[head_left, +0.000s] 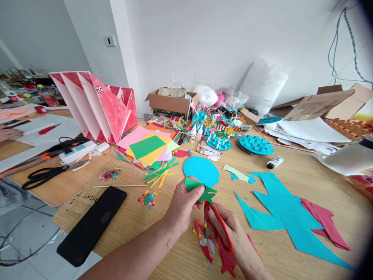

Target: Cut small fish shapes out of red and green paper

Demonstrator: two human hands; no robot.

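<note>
My left hand (182,204) pinches a small green paper piece (201,189) above the wooden table (305,182). My right hand (233,237) is closed round red-handled scissors (222,225), whose tip meets the green paper's lower edge. Red, green and yellow paper scraps (208,245) lie on the table under both hands. A blue paper circle (201,171) lies just beyond the green piece.
A black phone (93,223) lies at the left. Large blue (279,210) and dark red (326,223) paper offcuts lie on the right. Black scissors (46,175), a coloured paper stack (148,147), glue bottles (192,134), a folded red-white card (99,105) and boxes crowd the back. Another person's hand (7,134) rests at far left.
</note>
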